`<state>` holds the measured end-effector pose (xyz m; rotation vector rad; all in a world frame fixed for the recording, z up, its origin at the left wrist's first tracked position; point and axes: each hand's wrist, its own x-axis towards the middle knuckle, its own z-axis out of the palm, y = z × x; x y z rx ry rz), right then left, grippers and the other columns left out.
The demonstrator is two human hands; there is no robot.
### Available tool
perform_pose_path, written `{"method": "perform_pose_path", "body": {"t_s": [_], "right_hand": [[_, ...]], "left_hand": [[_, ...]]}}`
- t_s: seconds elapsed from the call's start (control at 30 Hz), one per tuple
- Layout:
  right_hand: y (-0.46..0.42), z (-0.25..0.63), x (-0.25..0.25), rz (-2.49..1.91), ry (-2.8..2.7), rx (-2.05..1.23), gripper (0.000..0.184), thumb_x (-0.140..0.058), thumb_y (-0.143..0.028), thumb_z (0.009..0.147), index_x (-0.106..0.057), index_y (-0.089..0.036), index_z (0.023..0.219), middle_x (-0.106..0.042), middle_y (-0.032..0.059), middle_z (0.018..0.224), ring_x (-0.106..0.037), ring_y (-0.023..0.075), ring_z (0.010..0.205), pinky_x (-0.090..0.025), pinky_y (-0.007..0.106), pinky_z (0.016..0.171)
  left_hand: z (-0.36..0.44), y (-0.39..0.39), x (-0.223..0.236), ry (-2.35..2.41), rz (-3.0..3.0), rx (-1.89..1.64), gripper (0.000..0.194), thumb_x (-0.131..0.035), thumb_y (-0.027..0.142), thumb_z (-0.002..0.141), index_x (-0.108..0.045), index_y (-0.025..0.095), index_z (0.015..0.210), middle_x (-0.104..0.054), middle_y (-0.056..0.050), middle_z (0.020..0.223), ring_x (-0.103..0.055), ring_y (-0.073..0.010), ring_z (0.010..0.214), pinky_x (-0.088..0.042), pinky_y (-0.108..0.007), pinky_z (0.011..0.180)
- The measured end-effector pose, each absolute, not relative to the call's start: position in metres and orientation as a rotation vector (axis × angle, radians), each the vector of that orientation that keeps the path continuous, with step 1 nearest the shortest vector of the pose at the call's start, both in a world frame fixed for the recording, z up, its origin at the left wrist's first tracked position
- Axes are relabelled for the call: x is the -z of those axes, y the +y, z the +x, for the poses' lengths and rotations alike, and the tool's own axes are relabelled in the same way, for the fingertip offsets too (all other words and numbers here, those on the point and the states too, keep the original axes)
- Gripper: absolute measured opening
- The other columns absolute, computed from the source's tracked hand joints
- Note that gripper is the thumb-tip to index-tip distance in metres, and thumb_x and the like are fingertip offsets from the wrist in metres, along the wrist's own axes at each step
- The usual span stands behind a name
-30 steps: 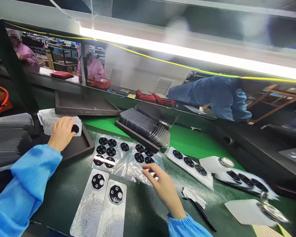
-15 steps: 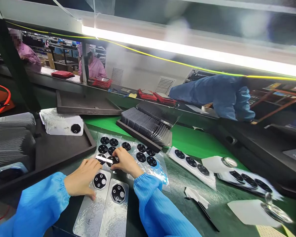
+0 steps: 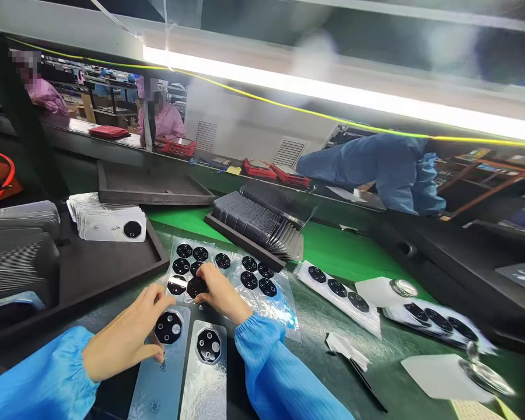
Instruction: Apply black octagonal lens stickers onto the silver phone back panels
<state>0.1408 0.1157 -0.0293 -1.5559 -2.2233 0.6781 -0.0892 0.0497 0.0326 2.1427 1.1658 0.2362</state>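
Note:
Two phone back covers, a left cover (image 3: 160, 379) and a right cover (image 3: 205, 382), lie side by side before me, each with a black round camera area near its top. My left hand (image 3: 125, 332) grips the left edge of the left cover, thumb over its face and fingers by its upper corner. That cover looks bluish and slightly tilted. My right hand (image 3: 221, 294) pinches a black camera lens plate (image 3: 196, 288) on a clear plastic sheet (image 3: 221, 281) with several similar plates. The fingertips hide part of the plate.
A dark tray (image 3: 109, 265) with stacked covers stands left. A black rack (image 3: 254, 230) of thin panels sits behind. On the right are a strip of lens plates (image 3: 336, 289), a black-handled tool (image 3: 367, 385) and a metal-topped bottle (image 3: 402, 289). Co-workers sit beyond the bench.
My left hand has shifted left and towards me, and the left cover has moved with it, its sheen turning from silver to bluish. My right hand has stayed at nearly the same spot.

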Motion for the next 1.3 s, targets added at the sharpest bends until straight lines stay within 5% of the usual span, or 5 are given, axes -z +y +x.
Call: {"method": "perform_pose_path", "body": {"t_s": [0.2, 0.4, 0.63, 1.3], "right_hand": [[0.093, 0.141, 0.037, -1.398, -2.191, -0.604, 0.049, -0.068, -0.002, 0.073, -0.049, -0.018, 0.116, -0.047, 0.0104, 0.119, -0.051, 0.0252, 0.114, -0.047, 0.042, 0.098], [0.090, 0.146, 0.036, -1.282, -2.129, -0.613, 0.050, -0.066, -0.004, 0.072, -0.050, -0.019, 0.117, -0.049, 0.0082, 0.115, -0.053, 0.0230, 0.109, -0.049, 0.040, 0.096], [0.065, 0.197, 0.011, -1.318, -1.899, -0.590, 0.037, -0.063, -0.017, 0.078, -0.056, -0.023, 0.114, -0.055, 0.0059, 0.110, -0.056, 0.0201, 0.093, -0.050, 0.032, 0.076], [0.033, 0.248, 0.043, -1.555, -1.587, -0.453, 0.032, -0.066, -0.031, 0.080, -0.062, -0.026, 0.112, -0.060, 0.0055, 0.104, -0.057, 0.0211, 0.083, -0.051, 0.036, 0.075]], "left_hand": [[-0.108, 0.041, -0.023, 1.046, 1.648, -0.269, 0.061, -0.059, 0.025, 0.087, -0.029, 0.034, 0.139, -0.060, 0.000, 0.109, -0.062, -0.0197, 0.087, -0.047, -0.030, 0.072], [-0.093, 0.030, 0.000, 0.713, 1.165, -0.499, 0.083, -0.068, 0.019, 0.083, -0.012, 0.032, 0.143, -0.060, -0.004, 0.121, -0.059, -0.0225, 0.112, -0.044, -0.039, 0.096], [-0.047, 0.027, -0.004, 0.656, 1.054, -0.466, 0.052, -0.066, 0.012, 0.076, -0.045, 0.021, 0.122, -0.065, -0.001, 0.109, -0.061, -0.0214, 0.108, -0.043, -0.035, 0.092], [-0.004, 0.072, 0.004, 0.753, 1.094, -0.501, 0.038, -0.056, 0.021, 0.089, -0.046, 0.021, 0.125, -0.067, -0.003, 0.111, -0.064, -0.0177, 0.092, -0.045, -0.032, 0.083]]}}
